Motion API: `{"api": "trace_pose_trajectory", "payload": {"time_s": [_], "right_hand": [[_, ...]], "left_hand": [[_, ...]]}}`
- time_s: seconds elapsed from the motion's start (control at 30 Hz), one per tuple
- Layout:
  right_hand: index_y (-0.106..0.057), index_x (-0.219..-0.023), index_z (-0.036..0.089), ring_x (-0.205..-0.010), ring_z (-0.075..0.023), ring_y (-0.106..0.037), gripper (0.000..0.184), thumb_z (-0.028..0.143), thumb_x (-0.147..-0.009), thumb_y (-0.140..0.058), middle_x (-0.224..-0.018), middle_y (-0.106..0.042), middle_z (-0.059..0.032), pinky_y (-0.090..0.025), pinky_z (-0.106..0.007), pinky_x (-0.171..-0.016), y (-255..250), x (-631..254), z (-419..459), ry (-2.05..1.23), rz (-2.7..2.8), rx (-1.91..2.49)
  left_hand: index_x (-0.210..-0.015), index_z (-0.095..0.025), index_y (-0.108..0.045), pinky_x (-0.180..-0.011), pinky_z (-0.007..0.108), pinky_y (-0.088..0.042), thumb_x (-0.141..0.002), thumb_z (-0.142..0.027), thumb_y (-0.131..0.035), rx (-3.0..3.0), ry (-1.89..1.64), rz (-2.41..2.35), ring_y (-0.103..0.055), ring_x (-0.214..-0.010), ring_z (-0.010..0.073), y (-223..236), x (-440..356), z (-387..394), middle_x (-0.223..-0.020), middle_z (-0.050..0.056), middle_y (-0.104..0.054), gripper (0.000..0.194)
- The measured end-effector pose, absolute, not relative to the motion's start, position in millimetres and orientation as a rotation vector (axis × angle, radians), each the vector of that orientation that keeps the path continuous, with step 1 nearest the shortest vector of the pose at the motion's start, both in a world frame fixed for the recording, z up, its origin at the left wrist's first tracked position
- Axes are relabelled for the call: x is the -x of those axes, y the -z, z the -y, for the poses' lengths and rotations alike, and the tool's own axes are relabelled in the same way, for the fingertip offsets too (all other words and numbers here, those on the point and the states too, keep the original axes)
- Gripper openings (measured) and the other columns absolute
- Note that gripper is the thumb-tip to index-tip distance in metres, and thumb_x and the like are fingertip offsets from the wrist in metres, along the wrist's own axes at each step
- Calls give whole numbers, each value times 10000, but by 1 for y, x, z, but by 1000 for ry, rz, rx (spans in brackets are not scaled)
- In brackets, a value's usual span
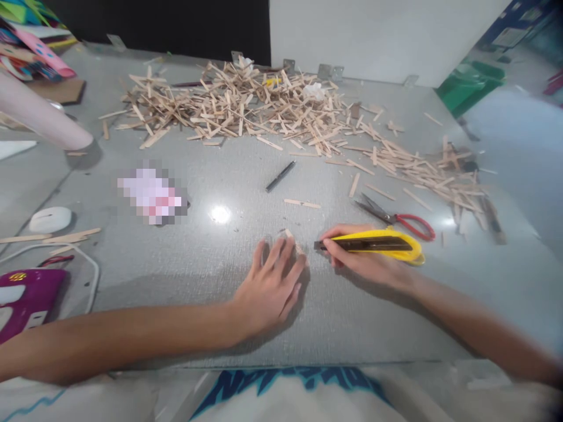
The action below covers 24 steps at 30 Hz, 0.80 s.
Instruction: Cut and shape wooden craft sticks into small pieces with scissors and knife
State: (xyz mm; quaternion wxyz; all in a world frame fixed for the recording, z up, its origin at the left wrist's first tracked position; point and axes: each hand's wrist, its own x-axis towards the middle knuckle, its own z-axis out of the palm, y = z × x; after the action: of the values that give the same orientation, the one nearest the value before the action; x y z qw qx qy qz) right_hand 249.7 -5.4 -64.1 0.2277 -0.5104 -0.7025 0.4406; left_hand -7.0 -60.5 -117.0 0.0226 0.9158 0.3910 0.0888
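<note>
"Where are your hands?"
"Your left hand (272, 287) spreads its fingers over a small wooden stick (288, 233) on the worktop (220, 170); your right hand (352, 261) grips the yellow cutter (373, 241), its blade apart, just right."
"How far along?"
"I can't tell whether your stick is cut; many lie loose in the far pile (246, 105)."

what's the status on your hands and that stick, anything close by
Right hand gripping yellow cutter, tip apart from stick. Left hand palm down, fingertips at wooden stick. Red-handled scissors lying just beyond cutter.
</note>
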Motion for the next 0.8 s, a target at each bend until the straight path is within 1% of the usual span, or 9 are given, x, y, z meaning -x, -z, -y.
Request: {"api": "trace_pose_trajectory", "payload": {"time_s": [0.1, 0.2, 0.3, 0.43, 0.67, 0.8], "right_hand": [[-779, -936, 243, -626, -170, -683, 194, 378, -1035, -681, -721, -752, 1, -526, -293, -620, 62, -242, 3, -1096, 2041, 1305], [-764, -956, 226, -694, -171, -680, 148, 334, -1020, -685, -804, -761, -11, -501, -294, -652, 63, -235, -1, -1045, 2082, 1231], [-753, -945, 217, -697, -161, -676, 169, 304, -1039, -642, -794, -753, -10, -496, -291, -675, 69, -230, -3, -1027, 2057, 1227], [-751, -935, 228, -682, -166, -675, 165, 317, -1038, -657, -770, -756, -9, -495, -296, -659, 77, -229, -5, -1052, 2007, 1260], [-747, -970, 248, -683, -174, -696, 129, 332, -1036, -676, -789, -767, -10, -512, -299, -632, 86, -234, -5, -1124, 1973, 1215], [-749, -986, 254, -696, -180, -715, 140, 360, -1044, -678, -798, -774, -12, -524, -300, -632, 91, -236, -5, -1121, 1976, 1220]], "left_hand": [[-1624, -119, -468, -1213, 739, -346, -1118, -310, -443, -2848, -286, -1186, -453, -1514, 497, 119, 7, 58, -1653, 314, -440, 542], [-1647, -133, -451, -1233, 743, -322, -1128, -370, -461, -2834, -301, -1153, -436, -1525, 507, 122, 7, 56, -1643, 303, -442, 572], [-1652, -138, -447, -1235, 749, -325, -1129, -394, -463, -2833, -313, -1136, -416, -1542, 519, 123, 7, 54, -1646, 300, -437, 583], [-1668, -131, -419, -1242, 749, -327, -1132, -397, -446, -2823, -305, -1122, -400, -1566, 514, 121, 6, 55, -1673, 304, -417, 599], [-1667, -122, -422, -1269, 753, -298, -1118, -385, -496, -2791, -320, -1109, -397, -1579, 509, 120, 4, 55, -1674, 307, -431, 613], [-1661, -102, -423, -1256, 767, -311, -1115, -375, -506, -2796, -336, -1097, -398, -1575, 531, 120, 4, 55, -1670, 328, -425, 617]]}}
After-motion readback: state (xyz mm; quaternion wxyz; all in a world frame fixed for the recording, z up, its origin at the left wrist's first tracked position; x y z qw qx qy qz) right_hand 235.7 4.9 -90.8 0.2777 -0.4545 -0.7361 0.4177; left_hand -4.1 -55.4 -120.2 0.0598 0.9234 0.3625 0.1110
